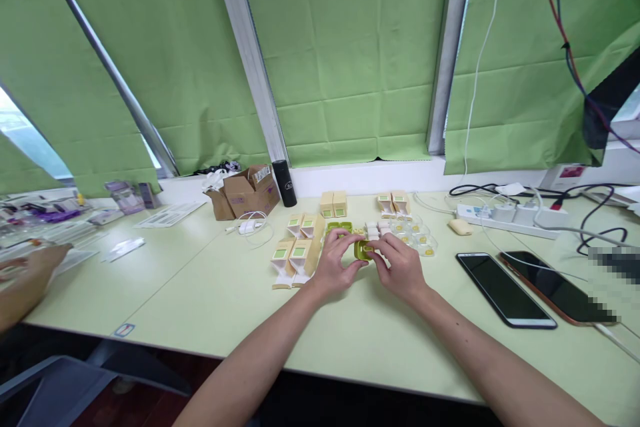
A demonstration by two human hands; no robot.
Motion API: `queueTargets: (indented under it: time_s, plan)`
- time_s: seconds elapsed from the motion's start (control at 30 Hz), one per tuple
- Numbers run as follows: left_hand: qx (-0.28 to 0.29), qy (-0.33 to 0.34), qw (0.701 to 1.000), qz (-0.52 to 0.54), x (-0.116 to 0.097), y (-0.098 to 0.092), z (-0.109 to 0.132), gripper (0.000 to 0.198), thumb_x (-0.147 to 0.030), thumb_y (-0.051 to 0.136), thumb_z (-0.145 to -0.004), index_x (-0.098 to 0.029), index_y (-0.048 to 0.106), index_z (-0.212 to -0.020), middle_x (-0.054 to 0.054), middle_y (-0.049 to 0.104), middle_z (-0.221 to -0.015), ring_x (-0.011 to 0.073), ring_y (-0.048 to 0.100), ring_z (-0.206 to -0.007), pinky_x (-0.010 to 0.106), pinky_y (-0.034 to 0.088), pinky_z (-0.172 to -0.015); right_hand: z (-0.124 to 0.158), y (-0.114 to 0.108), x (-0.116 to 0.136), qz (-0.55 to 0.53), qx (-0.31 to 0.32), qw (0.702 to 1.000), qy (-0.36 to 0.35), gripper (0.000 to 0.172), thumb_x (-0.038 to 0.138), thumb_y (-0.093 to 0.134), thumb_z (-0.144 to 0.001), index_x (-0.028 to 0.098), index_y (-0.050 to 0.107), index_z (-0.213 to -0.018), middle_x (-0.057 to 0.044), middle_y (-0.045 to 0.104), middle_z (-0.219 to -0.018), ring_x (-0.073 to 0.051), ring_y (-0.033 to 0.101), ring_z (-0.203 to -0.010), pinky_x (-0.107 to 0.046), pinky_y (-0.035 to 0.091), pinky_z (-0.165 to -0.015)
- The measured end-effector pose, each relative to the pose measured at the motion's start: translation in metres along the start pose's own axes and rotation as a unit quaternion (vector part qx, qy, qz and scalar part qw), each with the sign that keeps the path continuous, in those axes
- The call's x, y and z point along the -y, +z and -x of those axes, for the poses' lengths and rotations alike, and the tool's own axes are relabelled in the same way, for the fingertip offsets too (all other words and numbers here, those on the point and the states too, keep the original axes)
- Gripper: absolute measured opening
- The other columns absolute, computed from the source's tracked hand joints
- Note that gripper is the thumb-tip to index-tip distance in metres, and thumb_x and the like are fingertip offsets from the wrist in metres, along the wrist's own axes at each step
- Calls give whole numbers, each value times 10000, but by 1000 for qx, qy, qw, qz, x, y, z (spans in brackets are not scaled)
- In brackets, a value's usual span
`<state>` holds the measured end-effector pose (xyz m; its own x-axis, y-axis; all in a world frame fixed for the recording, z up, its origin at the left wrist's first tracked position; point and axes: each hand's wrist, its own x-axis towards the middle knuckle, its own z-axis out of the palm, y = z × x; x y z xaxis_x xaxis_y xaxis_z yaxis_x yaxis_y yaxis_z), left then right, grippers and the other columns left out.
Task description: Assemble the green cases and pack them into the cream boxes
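A small olive-green square container (363, 251) is held up between my two hands, above the table's middle. My left hand (331, 266) pinches its left side between thumb and fingers. My right hand (401, 266) is closed at its right side, fingertips on the rim; whether they also hold something small I cannot make out. Behind my hands lie more green containers (339, 227), partly hidden, and small white pieces (373, 230). To the right sit clear round cups with yellow centres (425, 242). Open cream boxes with green labels (300, 252) stand left of my left hand.
Closed cream boxes (333, 204) and opened ones (394, 204) stand further back. A brown carton (250, 192) and black bottle (284, 183) are back left. Two phones (505, 288), a power strip (515, 217) and cables lie right. Another person's hand (33, 274) is far left.
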<state>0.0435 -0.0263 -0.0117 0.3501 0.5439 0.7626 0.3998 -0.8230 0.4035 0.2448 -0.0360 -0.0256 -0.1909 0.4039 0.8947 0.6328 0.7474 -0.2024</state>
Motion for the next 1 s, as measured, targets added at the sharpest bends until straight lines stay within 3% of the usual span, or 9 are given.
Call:
queueTargets:
  time_s: [0.33, 1.0]
  plan:
    - [3, 34, 999, -13, -1, -1, -1, 514, -225, 841, -868, -243, 675, -1353, 113, 729, -1133, 316, 555, -1179, 512, 535, -991, -1, 0, 1, 42, -7, 998, -44, 148, 138, 575, -1019, 193, 708, -984, -23, 646, -752, -175, 574, -692, -296, 364, -616]
    - [6, 59, 998, -25, -2, -1, -2, 511, -239, 824, -881, -235, 676, -1370, 124, 752, -1150, 316, 577, -1155, 512, 551, -956, -2, 2, 1, 40, -16, 997, -64, 187, 114, 561, -1016, 191, 702, -920, -12, 647, -714, -159, 558, -667, -288, 348, -603]
